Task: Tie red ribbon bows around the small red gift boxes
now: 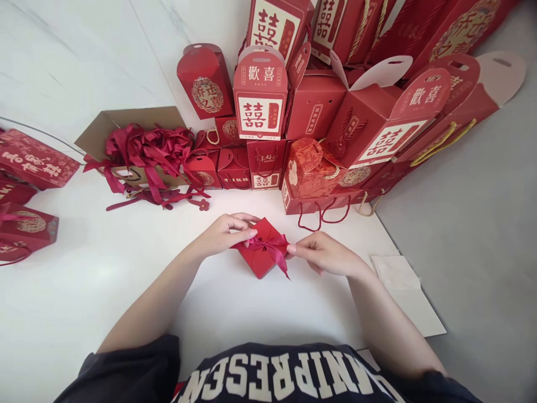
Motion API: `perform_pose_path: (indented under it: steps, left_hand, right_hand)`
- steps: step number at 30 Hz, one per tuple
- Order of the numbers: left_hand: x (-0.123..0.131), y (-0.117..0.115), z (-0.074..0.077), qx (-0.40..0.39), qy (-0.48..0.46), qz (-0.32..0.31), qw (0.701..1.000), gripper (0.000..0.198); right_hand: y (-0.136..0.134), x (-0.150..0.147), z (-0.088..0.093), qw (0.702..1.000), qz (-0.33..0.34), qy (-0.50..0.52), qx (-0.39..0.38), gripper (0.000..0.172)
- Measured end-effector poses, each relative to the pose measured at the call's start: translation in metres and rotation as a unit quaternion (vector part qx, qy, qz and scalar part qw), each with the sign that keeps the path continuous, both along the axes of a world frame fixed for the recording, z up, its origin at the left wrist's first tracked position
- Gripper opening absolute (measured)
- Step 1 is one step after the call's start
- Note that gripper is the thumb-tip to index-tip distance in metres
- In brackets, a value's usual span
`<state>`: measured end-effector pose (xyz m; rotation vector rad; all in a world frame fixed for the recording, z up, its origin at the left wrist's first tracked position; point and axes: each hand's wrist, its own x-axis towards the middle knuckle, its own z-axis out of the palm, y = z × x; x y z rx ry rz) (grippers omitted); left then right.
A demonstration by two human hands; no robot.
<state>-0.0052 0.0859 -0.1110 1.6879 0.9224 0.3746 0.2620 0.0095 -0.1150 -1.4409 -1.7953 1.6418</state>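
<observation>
A small red gift box (257,262) sits on the white table in front of me, turned with a corner toward me. Across its top runs a magenta satin ribbon (274,249), tied in a bow at the middle, with a tail hanging over the near right side. At the box's left, my left hand (229,232) pinches a loop of the ribbon between thumb and fingers. On the other side, my right hand (319,252) has its thumb and forefinger closed on the ribbon's right loop.
An open cardboard box (94,131) heaped with magenta ribbons (146,145) stands at the back left. Stacked red gift boxes (260,95) fill the back and right. More red boxes (36,157) lie at far left. White paper (396,272) lies at the table's right edge.
</observation>
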Motion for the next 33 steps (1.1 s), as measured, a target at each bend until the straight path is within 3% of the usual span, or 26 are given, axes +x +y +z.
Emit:
perform_pose_path:
  steps: [4,11,19,27,33]
  left_hand:
    - [-0.001,0.0,-0.002,0.007,0.007,0.023,1.0,0.034]
    - [-0.005,0.001,0.01,0.052,0.039,0.004,0.998,0.036]
    - [-0.004,0.007,0.003,0.035,0.016,-0.017,0.999,0.033]
    - [0.002,0.006,-0.002,0.025,0.003,-0.003,1.0,0.036]
    - [0.006,0.001,-0.002,0.034,0.016,0.006,0.999,0.042]
  right_hand:
    - [0.001,-0.009,-0.008,0.988,0.077,0.059,-0.117,0.051]
    - [0.007,-0.009,-0.018,0.976,0.035,0.183,-0.115,0.038]
    - [0.008,0.002,-0.018,0.956,0.03,0.194,-0.217,0.042]
    - [0.007,0.009,-0.009,0.967,0.084,0.158,-0.182,0.038]
    - [0.007,0.013,-0.011,0.978,0.137,0.088,-0.128,0.036]
